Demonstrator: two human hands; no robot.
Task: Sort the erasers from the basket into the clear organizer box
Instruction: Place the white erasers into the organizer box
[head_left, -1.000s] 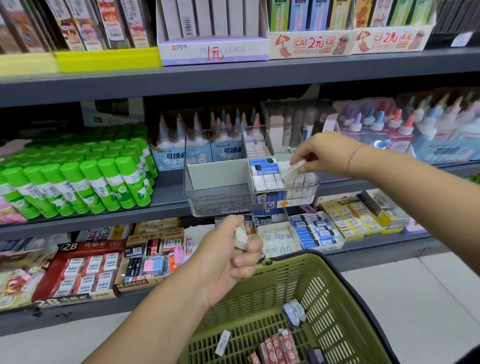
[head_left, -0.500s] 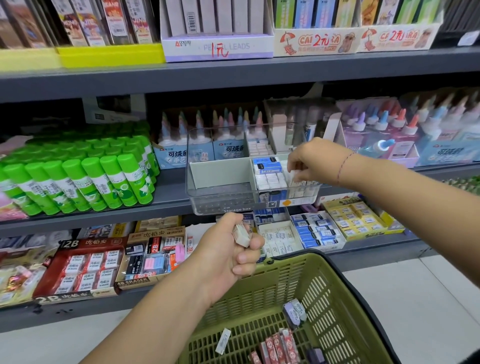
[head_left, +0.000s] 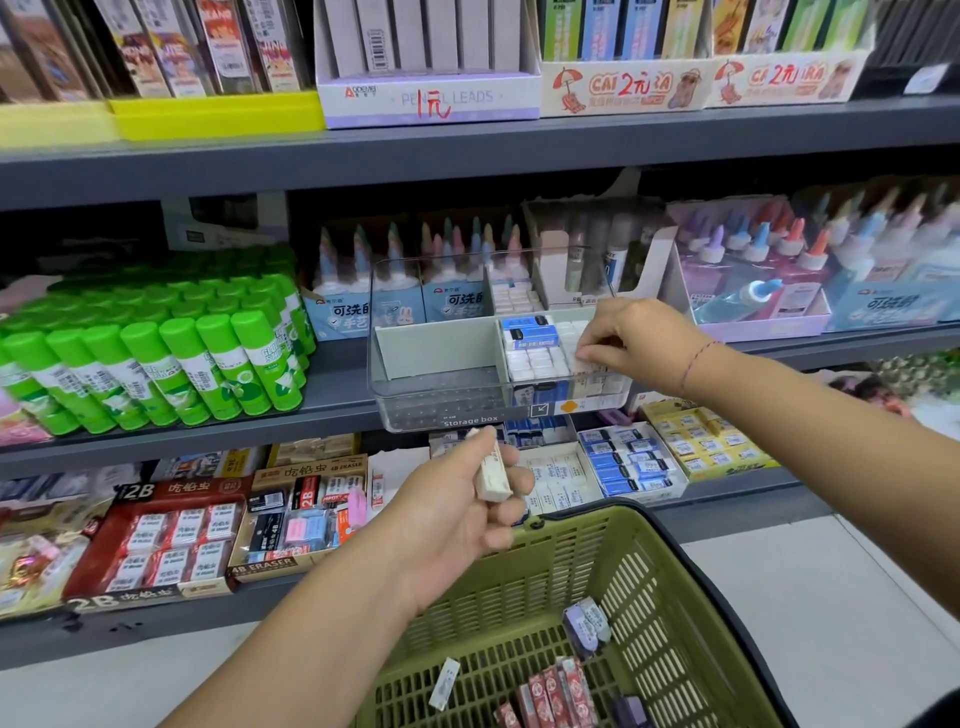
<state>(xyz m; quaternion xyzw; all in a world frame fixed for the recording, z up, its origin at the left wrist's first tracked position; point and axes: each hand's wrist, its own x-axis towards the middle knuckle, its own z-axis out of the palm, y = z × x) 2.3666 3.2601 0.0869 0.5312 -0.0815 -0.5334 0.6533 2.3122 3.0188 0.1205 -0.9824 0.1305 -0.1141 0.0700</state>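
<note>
In the left hand (head_left: 452, 525), a white eraser (head_left: 491, 475).

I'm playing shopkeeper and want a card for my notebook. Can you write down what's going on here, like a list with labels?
Left grip: holds a cream eraser
Right grip: fingertips on white erasers in the organizer box; unclear if pinching one
Box, front left compartment: empty
Box, front right compartment: nearly full
Basket: red erasers still to sort
</note>
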